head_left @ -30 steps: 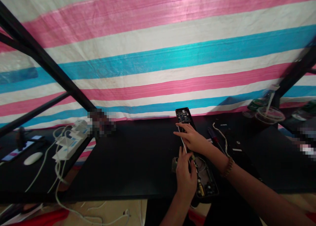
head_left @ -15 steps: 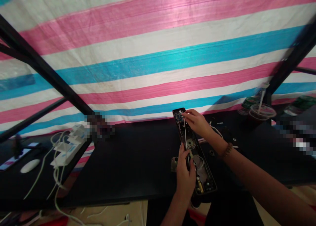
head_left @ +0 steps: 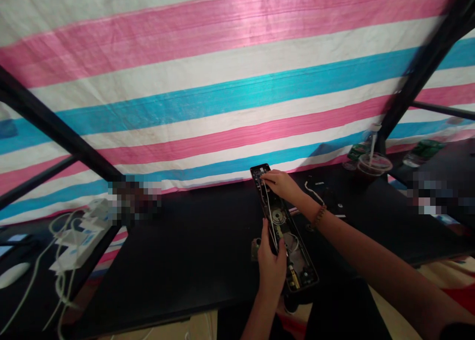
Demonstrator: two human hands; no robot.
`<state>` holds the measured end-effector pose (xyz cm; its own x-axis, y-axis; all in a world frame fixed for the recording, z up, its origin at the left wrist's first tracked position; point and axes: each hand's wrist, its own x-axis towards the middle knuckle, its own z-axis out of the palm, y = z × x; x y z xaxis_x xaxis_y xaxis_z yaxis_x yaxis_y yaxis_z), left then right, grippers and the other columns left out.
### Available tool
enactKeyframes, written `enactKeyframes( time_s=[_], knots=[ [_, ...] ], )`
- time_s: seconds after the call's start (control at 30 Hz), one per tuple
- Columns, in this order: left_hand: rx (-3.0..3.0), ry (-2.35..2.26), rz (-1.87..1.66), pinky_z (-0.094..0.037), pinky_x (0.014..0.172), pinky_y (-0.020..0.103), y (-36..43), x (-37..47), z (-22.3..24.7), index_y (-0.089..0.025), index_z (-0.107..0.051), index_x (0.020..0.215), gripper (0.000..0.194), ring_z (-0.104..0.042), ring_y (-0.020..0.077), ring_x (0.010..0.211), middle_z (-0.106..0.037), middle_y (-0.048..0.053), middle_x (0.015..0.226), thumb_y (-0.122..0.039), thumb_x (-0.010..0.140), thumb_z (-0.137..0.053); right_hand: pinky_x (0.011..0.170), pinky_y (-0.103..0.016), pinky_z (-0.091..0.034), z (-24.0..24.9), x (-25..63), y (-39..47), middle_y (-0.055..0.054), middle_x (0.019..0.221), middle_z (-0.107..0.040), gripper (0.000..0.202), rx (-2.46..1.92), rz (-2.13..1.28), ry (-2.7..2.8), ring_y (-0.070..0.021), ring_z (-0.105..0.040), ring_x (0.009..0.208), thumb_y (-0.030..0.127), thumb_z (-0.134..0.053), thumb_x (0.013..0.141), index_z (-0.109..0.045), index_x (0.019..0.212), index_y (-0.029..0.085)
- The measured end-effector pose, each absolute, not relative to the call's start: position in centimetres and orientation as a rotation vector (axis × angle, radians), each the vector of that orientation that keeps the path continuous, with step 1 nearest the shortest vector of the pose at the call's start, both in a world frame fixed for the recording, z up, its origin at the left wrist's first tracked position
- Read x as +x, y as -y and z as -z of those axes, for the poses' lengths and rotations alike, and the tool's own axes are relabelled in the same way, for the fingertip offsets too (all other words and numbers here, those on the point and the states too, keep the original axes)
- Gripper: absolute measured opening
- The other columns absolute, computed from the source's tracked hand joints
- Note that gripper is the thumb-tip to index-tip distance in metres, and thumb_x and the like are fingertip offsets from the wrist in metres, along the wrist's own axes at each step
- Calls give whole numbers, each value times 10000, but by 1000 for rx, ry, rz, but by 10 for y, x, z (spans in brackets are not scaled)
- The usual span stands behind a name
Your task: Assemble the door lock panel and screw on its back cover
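Observation:
A long narrow black device housing (head_left: 305, 251) lies open on the table, its inner parts exposed. A small circuit board (head_left: 260, 171) sits at its far end, a round metal part (head_left: 277, 217) in the middle, and a brass-coloured cylinder (head_left: 294, 277) at the near end. Over the board, my right hand (head_left: 280, 184) pinches the end of a thin white cable (head_left: 269, 206). The cable runs back along the housing toward my left hand (head_left: 272, 263). That hand grips the left edge of the housing, thumb inside and fingers outside. What its fingertips press on is partly hidden.
Left of the housing is a small square part (head_left: 255, 250). A drink cup (head_left: 374, 166) with a straw and a plastic bottle (head_left: 358, 152) stand back right. White power strips (head_left: 79, 243) with tangled cables lie left, near a white mouse (head_left: 14, 274). Black frame posts (head_left: 417, 77) flank the table.
The view has turned slightly right, so everything sits further left in the picture. Both hands keep nearly the same places on the housing; the right hand's pinch at the board shifts only slightly.

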<state>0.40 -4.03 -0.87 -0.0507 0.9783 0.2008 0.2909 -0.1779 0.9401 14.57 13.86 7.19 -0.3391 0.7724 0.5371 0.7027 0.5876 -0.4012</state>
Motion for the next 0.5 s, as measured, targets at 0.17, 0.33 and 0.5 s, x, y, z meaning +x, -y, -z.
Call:
enactKeyframes(
  time_s=[0.17, 0.33, 0.5],
  knots=[
    [1484, -1352, -1265, -437, 1129, 349, 41, 4, 6, -165, -369, 1552, 639, -566, 212, 1364, -567, 131, 1506, -227, 943, -553, 845, -327, -531, -70, 149, -137, -70, 919, -749, 197, -1211, -119, 2128, -203, -693, 875, 135, -599, 951, -776, 1009, 200],
    [1458, -1381, -1257, -458, 1107, 367, 40, 5, 6, -149, -391, 1543, 657, -607, 235, 1317, -614, 142, 1453, -206, 913, -567, 880, -306, -505, -71, 140, -139, -73, 938, -727, 142, -1246, -103, 2162, -194, -666, 928, 148, -639, 941, -775, 923, 187],
    [1417, -1322, -1280, -479, 1090, 384, 39, 5, 9, -185, -378, 1558, 681, -616, 245, 1308, -635, 129, 1433, -212, 909, -584, 895, -299, -492, -70, 126, -142, -73, 907, -720, 134, -1284, -113, 2239, -192, -654, 919, 147, -661, 925, -774, 859, 175]
  ],
)
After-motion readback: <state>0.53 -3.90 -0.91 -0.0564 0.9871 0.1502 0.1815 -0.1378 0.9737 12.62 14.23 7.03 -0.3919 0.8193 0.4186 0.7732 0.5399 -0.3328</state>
